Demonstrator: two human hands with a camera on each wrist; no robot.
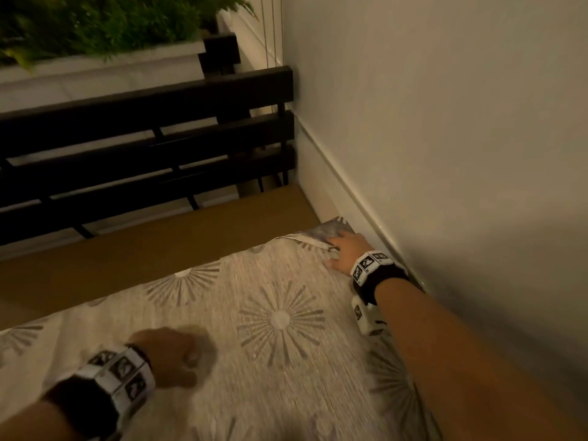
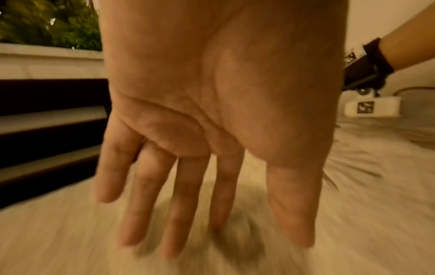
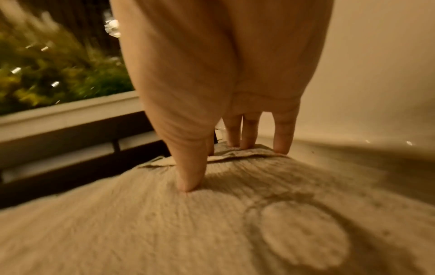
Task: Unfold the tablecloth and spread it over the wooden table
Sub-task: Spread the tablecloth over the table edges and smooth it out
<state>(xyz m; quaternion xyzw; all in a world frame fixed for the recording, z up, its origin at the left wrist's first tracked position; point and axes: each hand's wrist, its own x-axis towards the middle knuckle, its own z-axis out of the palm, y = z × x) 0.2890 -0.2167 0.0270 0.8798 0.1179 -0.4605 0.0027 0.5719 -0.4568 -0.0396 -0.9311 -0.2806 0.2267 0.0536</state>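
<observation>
Beige tablecloth [image 1: 254, 313] partly over wooden table [image 1: 143, 249]; right hand [image 1: 345, 253] fingers flat pinning folded corner, left hand [image 1: 171, 354] splayed, holding nothing, prob smoothing.

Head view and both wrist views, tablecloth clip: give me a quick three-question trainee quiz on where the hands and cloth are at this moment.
1. True or false: the tablecloth covers the whole wooden table.
2. Which hand touches the folded-back corner by the wall? A) left hand B) right hand C) neither
3. Fill in: the left hand's fingers are ____ over the cloth, gripping nothing.

Key
1. False: a bare wooden strip shows beyond the cloth's far edge.
2. B: the right hand has its fingertips on the corner; whether it pinches the fold cannot be told.
3. Extended.
</observation>
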